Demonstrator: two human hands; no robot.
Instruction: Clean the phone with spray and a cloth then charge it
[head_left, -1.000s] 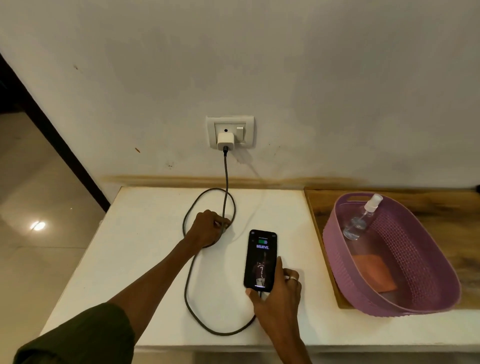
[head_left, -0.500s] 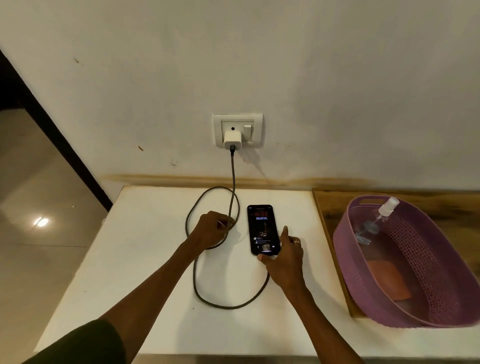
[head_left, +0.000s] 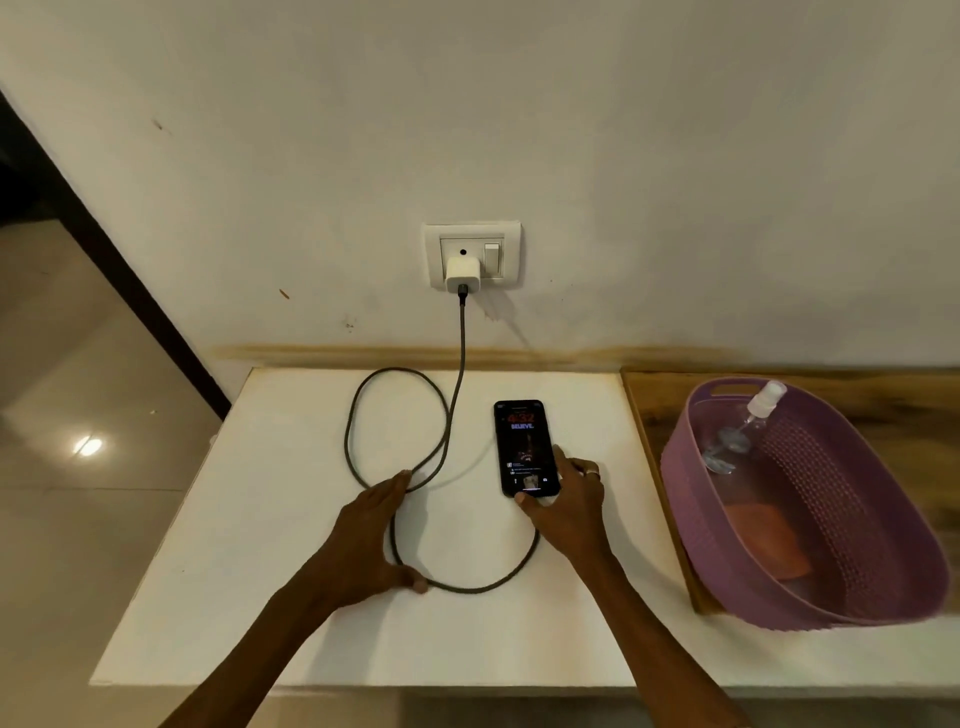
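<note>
Left hand (head_left: 371, 540) now off cable (head_left: 452, 410), flat, open. Right hand (head_left: 569, 499) pinching phone (head_left: 525, 447) bottom. Charging step; next: release phone.

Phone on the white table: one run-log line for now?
phone: lit, cabled | right hand: at its base | left hand: open on cable | charger: plugged

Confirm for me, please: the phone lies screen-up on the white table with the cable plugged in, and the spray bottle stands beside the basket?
Not quite. The head view shows the spray bottle lying inside the basket, not beside it. The rest holds.
</note>
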